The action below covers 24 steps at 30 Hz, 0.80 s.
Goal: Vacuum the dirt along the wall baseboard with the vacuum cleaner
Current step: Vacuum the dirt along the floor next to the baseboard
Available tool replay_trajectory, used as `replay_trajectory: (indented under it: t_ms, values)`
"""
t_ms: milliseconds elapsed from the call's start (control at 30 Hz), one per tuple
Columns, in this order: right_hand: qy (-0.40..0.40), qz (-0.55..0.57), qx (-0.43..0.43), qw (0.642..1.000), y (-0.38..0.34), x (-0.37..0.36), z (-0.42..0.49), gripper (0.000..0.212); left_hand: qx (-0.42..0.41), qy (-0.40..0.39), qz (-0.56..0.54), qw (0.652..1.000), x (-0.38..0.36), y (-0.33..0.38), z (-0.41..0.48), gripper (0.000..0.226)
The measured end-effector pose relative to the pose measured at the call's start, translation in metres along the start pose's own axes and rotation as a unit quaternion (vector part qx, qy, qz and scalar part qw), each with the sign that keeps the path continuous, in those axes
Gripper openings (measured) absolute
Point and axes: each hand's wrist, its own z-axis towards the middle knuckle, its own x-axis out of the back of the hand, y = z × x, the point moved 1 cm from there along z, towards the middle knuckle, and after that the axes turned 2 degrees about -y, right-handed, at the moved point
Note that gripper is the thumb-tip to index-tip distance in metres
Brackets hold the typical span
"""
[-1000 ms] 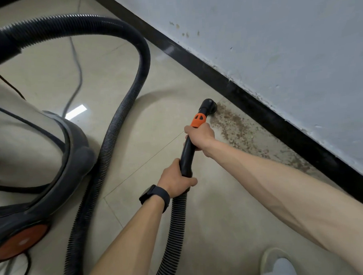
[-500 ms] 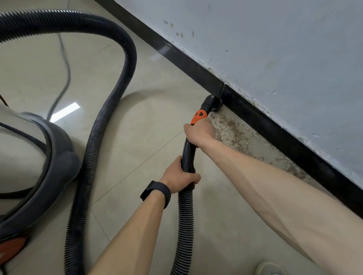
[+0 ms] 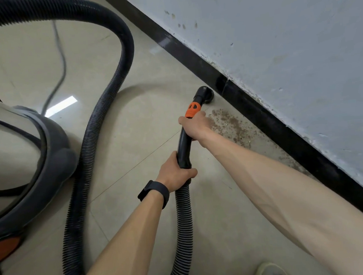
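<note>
I see the wall [image 3: 276,39] over a black baseboard [image 3: 280,124]. The vacuum [image 3: 52,163] sits at my left, its hose [image 3: 104,111] looping to the wand [image 3: 184,145]. Dirt [image 3: 232,124] lies along the baseboard, just right of the wand. My right grip [image 3: 194,126] holds the wand below its orange collar [image 3: 193,109]; my left grip [image 3: 174,173] clasps its base. The nozzle [image 3: 204,93] sits just beside the baseboard.

Single head-worn view, angled forward and down.
Wide-angle and close: left hand [image 3: 174,173] and right hand [image 3: 194,126] on the wand [image 3: 184,145] sit mid-frame, floor [image 3: 150,118] to the left, baseboard [image 3: 280,124] and wall [image 3: 276,39] crossing the upper right.
</note>
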Motion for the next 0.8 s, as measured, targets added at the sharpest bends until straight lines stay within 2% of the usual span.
replay_trajectory:
  t_ms: [100, 233, 367, 467, 733, 800]
  values:
    - [-0.022, 0.019, 0.006, 1.0, -0.001, -0.011, -0.009, 0.057, 0.002, 0.002, 0.005, 1.0, 0.009, -0.005, -0.006, 0.041]
    - [-0.054, 0.091, -0.022, 0.994, 0.007, -0.021, -0.024, 0.063, 0.002, 0.003, 0.073, 0.997, 0.029, -0.023, -0.022, 0.037]
    - [-0.085, 0.2, -0.069, 0.974, 0.019, -0.032, -0.046, 0.071, 0.009, -0.002, 0.14, 0.99, 0.048, -0.045, -0.037, 0.036]
    - [-0.111, 0.234, -0.097, 0.961, 0.029, -0.043, -0.066, 0.072, 0.022, -0.016, 0.157, 0.987, 0.055, -0.055, -0.047, 0.036]
    - [-0.152, 0.251, -0.103, 0.95, 0.049, -0.056, -0.098, 0.049, 0.048, -0.057, 0.164, 0.984, 0.054, -0.071, -0.073, 0.031]
    - [-0.167, 0.244, -0.101, 0.95, 0.048, -0.059, -0.104, 0.034, 0.056, -0.06, 0.163, 0.983, 0.057, -0.075, -0.077, 0.031]
